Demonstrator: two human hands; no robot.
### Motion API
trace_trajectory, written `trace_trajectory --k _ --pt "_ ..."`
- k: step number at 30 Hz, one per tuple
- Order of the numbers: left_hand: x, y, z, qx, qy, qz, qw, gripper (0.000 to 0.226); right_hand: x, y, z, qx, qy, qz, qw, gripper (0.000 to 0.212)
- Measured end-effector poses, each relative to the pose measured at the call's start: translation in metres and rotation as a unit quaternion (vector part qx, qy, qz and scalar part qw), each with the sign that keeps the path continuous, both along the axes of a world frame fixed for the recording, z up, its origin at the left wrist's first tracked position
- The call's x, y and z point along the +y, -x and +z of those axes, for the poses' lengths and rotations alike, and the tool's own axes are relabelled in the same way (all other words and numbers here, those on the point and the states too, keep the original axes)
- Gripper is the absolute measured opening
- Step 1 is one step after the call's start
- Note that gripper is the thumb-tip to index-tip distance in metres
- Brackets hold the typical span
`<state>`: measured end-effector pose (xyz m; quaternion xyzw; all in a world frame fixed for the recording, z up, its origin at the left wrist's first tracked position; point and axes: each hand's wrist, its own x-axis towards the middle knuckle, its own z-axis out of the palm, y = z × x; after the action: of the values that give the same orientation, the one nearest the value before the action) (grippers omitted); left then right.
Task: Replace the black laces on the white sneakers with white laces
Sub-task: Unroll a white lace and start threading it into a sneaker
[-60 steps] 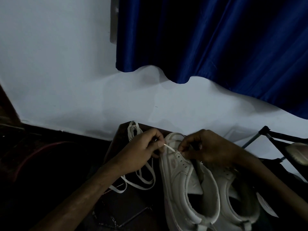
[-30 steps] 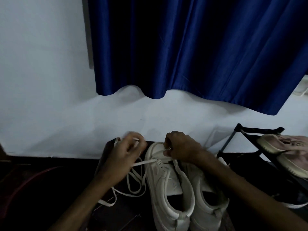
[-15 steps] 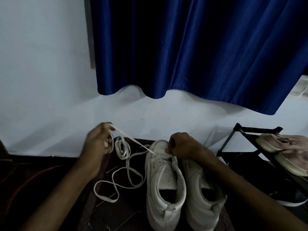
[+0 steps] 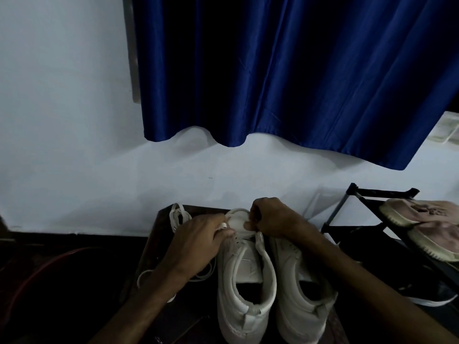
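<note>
Two white sneakers stand side by side, toes toward the wall: the left sneaker (image 4: 244, 289) and the right sneaker (image 4: 301, 304). My left hand (image 4: 198, 242) pinches the end of a white lace (image 4: 177, 216) at the left sneaker's front eyelets. Loose loops of that lace lie to the left of the shoe, partly under my wrist. My right hand (image 4: 272, 218) grips the toe end of the left sneaker at the lowest eyelets. No black lace shows.
The sneakers stand on a dark low surface (image 4: 155, 244) against a white wall (image 4: 74, 170). A blue curtain (image 4: 285, 70) hangs above. A black shoe rack (image 4: 357, 219) at the right holds a pinkish pair of shoes (image 4: 427, 227). A red cable (image 4: 44, 266) curves over the dark floor.
My left hand, which had pulled the white lace out up and to the left, has come back to the left sneaker's eyelets. My right hand stays on the toe end.
</note>
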<state>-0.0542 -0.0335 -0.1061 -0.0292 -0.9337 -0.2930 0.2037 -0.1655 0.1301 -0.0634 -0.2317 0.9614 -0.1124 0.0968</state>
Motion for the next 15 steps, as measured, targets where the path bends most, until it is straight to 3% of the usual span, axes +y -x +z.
trace_trajectory --k 2,3,5,6,8,9,11,13,15 --pt "-0.006 0.006 -0.004 -0.009 0.03 0.012 0.999 0.026 0.002 0.002 0.001 -0.01 0.005 -0.002 1.0 0.027" --pt "-0.009 0.006 -0.006 -0.026 0.002 0.0 1.0 0.025 0.003 0.002 0.001 -0.016 0.009 -0.004 1.0 0.026" --pt "-0.017 0.007 -0.002 -0.042 -0.161 -0.023 0.986 0.023 0.004 0.003 0.002 -0.028 0.015 -0.002 0.999 0.024" --pt "-0.024 0.005 0.005 -0.018 -0.3 -0.009 0.954 0.022 0.003 0.003 0.002 -0.031 0.014 0.001 0.999 0.023" --pt "-0.04 -0.001 0.023 0.028 -0.569 0.01 0.822 0.023 0.003 0.004 0.001 -0.026 0.014 0.001 1.0 0.023" --pt "-0.049 -0.005 0.033 0.051 -0.649 0.006 0.759 0.025 0.003 0.004 0.001 -0.024 0.015 0.0 1.0 0.023" --pt "-0.058 -0.007 0.041 0.068 -0.707 -0.011 0.704 0.025 0.004 0.005 0.0 -0.023 0.019 -0.004 1.0 0.026" --pt "-0.051 -0.004 0.035 0.018 -0.703 -0.025 0.711 0.024 0.005 0.006 -0.002 -0.022 0.022 -0.005 0.999 0.029" --pt "-0.032 0.001 0.029 -0.067 -0.66 -0.036 0.747 0.025 0.007 0.005 -0.003 -0.019 0.026 -0.005 0.999 0.028"
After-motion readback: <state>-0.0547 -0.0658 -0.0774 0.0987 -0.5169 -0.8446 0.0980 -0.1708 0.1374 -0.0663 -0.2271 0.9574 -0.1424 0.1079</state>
